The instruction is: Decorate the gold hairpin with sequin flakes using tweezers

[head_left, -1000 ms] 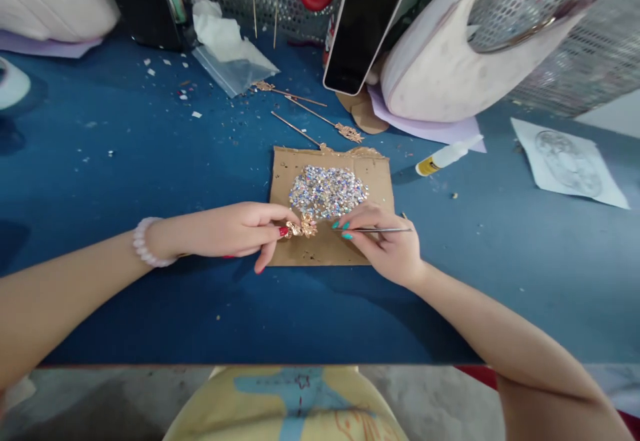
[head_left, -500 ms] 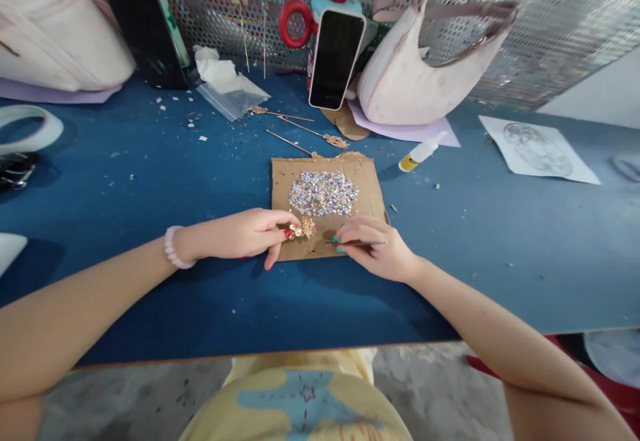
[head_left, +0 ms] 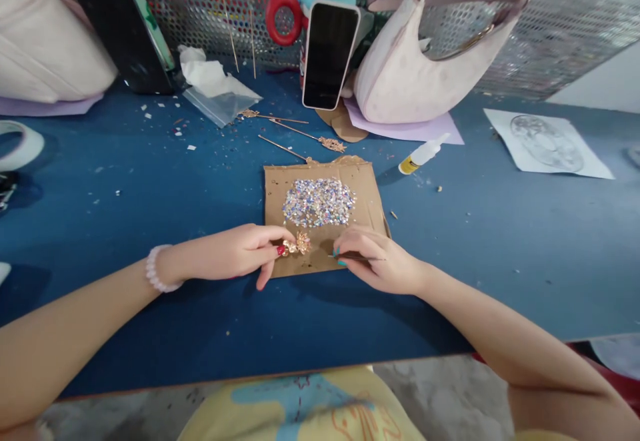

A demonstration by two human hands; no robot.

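A brown cardboard sheet (head_left: pixel 369 196) lies on the blue table (head_left: pixel 150 181) with a heap of small shiny rhinestones (head_left: pixel 319 202) on it. My left hand (head_left: pixel 235 252) pinches a small gold ornament (head_left: pixel 299 244) at the sheet's near edge, fingers closed on it. My right hand (head_left: pixel 379 259) rests on the sheet's right corner and is closed on a thin metal tool (head_left: pixel 356 257), its tip pointing left toward the ornament. A bead bracelet (head_left: pixel 155 269) is on my left wrist.
Gold hairpin sticks (head_left: pixel 300 136) lie behind the sheet. A phone (head_left: pixel 330 54) leans upright by a pale handbag (head_left: pixel 415 74). A glue bottle (head_left: pixel 423 154), a printed paper (head_left: pixel 547 144), a plastic bag with tissue (head_left: pixel 215 91) and a perforated metal wall (head_left: pixel 550 21) are around.
The view has tilted up and drifted, so more of the back wall shows. Both hands keep their grips; the tool shows less from my right hand than a second ago.
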